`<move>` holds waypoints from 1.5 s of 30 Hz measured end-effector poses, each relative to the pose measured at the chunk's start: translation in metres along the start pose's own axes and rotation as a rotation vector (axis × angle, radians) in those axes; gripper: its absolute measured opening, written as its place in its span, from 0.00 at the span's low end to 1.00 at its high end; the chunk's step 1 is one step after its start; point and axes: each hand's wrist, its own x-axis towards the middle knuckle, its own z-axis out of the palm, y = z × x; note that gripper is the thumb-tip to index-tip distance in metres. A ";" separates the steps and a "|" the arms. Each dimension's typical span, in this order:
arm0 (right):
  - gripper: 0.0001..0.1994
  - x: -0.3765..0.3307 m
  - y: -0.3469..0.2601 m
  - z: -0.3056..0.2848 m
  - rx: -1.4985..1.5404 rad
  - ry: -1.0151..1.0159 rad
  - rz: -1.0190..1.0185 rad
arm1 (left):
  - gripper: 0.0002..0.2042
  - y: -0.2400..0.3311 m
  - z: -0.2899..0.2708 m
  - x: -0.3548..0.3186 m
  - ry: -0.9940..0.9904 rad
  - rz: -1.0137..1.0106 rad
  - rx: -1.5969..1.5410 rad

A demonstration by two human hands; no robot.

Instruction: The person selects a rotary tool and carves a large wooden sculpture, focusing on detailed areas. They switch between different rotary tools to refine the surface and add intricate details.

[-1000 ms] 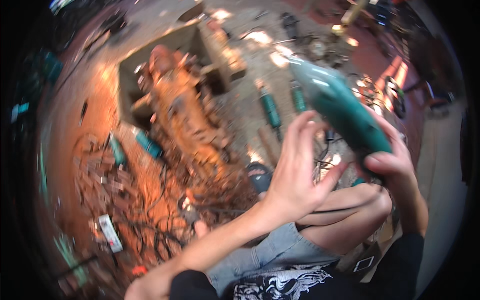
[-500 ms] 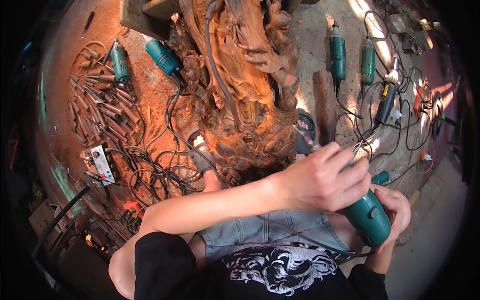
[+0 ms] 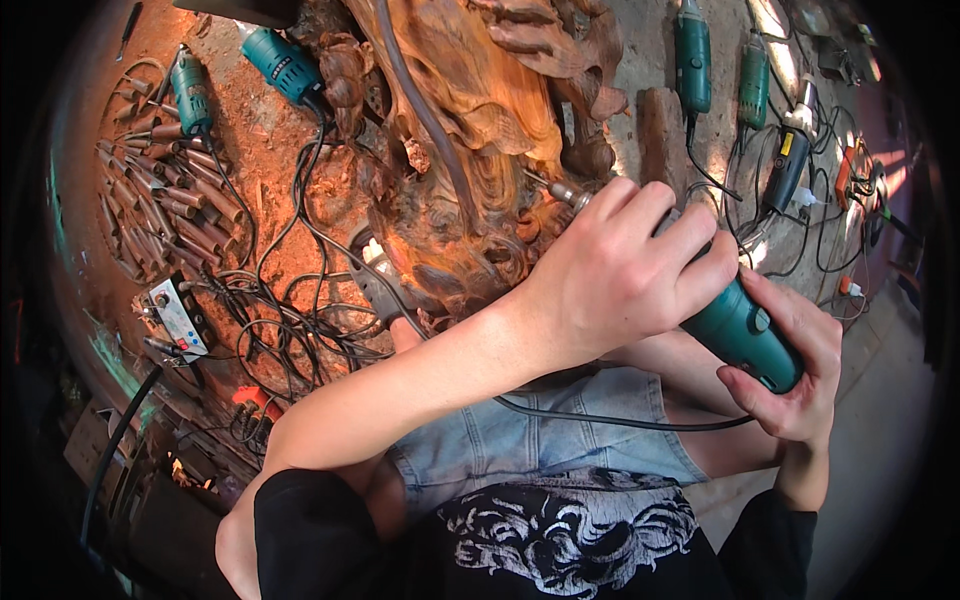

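Observation:
A green die grinder (image 3: 745, 338) with a thin bit in its metal collet lies across both of my hands. My left hand (image 3: 640, 262) wraps round its front end, near the collet. Toward the back, my right hand (image 3: 808, 350) grips the body with the thumb below and fingers above. The bit points left at the lower part of a large brown wood carving (image 3: 450, 195) with flowing folds and knotted shapes. Whether the tip touches the wood I cannot tell. From the tool's rear a black cord (image 3: 640, 420) runs left across my lap.
More green grinders (image 3: 192, 92) lie on the floor on both sides, with a black grinder (image 3: 786, 172) at right. Brown cylindrical pieces (image 3: 170, 205) are heaped at left, above a white control box (image 3: 180, 315). Tangled cables (image 3: 300, 300) cover the floor beside my foot.
Both hands have brought the grinder up and inward, its bit now over the carving's lower right part. My right hand shows more fully on the tool's rear. The whole view has shifted.

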 end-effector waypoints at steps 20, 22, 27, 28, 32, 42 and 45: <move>0.35 0.007 0.007 0.010 -0.108 0.038 -0.050 | 0.07 -0.008 0.009 0.002 0.107 -0.033 0.006; 0.35 0.006 0.008 0.010 -0.115 0.042 -0.065 | 0.07 -0.008 0.010 0.002 0.111 -0.028 0.006; 0.35 0.006 0.008 0.009 -0.101 0.037 -0.059 | 0.06 -0.007 0.013 0.001 0.109 -0.023 0.010; 0.35 0.005 0.008 0.009 -0.102 0.036 -0.055 | 0.06 -0.006 0.013 0.000 0.107 -0.026 0.004; 0.35 0.004 0.003 0.007 -0.115 0.031 -0.032 | 0.06 -0.003 0.012 -0.001 0.089 -0.036 -0.010; 0.36 0.003 0.002 0.008 -0.141 0.054 -0.024 | 0.06 -0.005 0.015 0.000 0.116 -0.029 -0.012; 0.36 0.004 0.000 0.007 -0.128 0.053 -0.010 | 0.06 -0.003 0.014 -0.001 0.095 -0.028 0.000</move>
